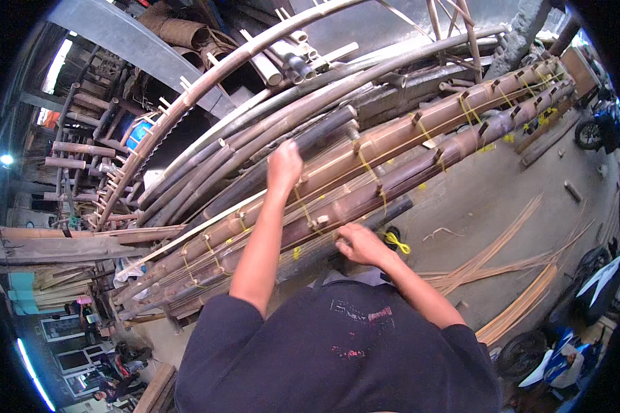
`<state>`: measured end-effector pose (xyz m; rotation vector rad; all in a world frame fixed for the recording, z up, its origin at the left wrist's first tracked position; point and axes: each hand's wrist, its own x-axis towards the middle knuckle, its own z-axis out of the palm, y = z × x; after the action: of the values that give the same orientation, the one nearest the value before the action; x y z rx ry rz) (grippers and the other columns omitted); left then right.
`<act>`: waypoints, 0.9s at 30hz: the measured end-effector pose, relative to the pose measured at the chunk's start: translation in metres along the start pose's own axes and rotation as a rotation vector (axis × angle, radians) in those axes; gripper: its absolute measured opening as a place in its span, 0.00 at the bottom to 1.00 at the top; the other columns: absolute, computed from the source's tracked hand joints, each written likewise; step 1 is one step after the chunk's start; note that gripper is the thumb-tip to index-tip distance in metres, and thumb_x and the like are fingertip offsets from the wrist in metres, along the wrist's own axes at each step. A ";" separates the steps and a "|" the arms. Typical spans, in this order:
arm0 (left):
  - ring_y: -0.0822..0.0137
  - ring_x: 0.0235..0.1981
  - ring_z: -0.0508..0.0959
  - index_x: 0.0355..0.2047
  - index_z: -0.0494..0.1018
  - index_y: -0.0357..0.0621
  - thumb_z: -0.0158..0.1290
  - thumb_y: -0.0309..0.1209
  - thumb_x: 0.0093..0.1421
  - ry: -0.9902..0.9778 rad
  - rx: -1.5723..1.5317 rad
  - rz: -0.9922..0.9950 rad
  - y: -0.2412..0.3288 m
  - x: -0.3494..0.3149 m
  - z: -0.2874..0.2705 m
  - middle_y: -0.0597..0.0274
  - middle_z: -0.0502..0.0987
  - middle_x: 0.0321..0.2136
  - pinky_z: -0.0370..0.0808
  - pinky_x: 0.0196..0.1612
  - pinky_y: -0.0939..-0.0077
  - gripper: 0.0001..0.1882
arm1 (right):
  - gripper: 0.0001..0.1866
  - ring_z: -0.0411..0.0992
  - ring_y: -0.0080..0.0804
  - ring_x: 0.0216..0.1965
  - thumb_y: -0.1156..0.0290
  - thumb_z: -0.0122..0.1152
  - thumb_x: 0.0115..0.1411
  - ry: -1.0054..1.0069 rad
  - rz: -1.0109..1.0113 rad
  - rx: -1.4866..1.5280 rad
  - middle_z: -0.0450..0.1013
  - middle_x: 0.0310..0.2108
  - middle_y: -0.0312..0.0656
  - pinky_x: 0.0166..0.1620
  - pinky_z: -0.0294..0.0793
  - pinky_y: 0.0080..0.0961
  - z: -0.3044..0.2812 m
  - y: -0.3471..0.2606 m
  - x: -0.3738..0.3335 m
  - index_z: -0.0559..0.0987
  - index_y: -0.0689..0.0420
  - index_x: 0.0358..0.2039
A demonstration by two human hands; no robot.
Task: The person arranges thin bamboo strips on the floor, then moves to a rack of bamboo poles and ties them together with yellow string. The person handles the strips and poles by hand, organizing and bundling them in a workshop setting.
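Two long brown bamboo poles run side by side from lower left to upper right, the far pole (389, 142) and the near pole (355, 204). Thin yellow cord (368, 162) ties them together at several places, with short dark pegs (415, 118) standing up along them. My left hand (284, 166) is closed in a fist above the far pole; whatever is inside it is hidden. At the near pole's front side is my right hand (360, 245), its fingers curled in. I cannot make out what they hold. A pale peg (322, 220) sticks out close to it.
Behind the poles lie curved bamboo lengths (255, 141) and an arched pole with pegs (186, 103). A bundle of yellow cord (397, 241) hangs right of my right hand. Split bamboo strips (523, 303) lie on the floor at right, near parked motorbikes (565, 358).
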<state>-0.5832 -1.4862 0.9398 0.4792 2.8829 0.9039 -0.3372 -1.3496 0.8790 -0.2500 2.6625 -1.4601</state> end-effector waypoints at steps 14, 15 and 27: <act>0.45 0.50 0.77 0.45 0.76 0.44 0.53 0.41 0.65 0.208 0.037 0.266 -0.101 -0.129 0.038 0.48 0.79 0.42 0.68 0.53 0.50 0.16 | 0.20 0.77 0.38 0.37 0.55 0.47 0.71 0.133 -0.140 0.265 0.78 0.37 0.46 0.45 0.76 0.39 0.049 -0.134 0.193 0.81 0.57 0.35; 0.44 0.51 0.76 0.45 0.76 0.44 0.52 0.41 0.66 0.194 0.019 0.256 -0.101 -0.122 0.035 0.47 0.79 0.44 0.67 0.54 0.48 0.16 | 0.22 0.79 0.41 0.42 0.51 0.46 0.72 0.033 -0.172 0.057 0.80 0.42 0.48 0.46 0.75 0.42 0.038 -0.119 0.218 0.82 0.55 0.39; 0.48 0.43 0.81 0.45 0.80 0.54 0.47 0.44 0.69 -0.039 0.001 -0.029 -0.085 -0.128 0.000 0.48 0.83 0.35 0.60 0.52 0.47 0.15 | 0.23 0.75 0.34 0.27 0.57 0.49 0.72 -0.293 -0.239 0.128 0.77 0.26 0.53 0.37 0.74 0.38 -0.014 -0.121 0.091 0.79 0.65 0.32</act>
<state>-0.4845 -1.5934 0.8897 0.4490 2.8474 0.8788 -0.4174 -1.4190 0.9882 -0.7310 2.3603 -1.5135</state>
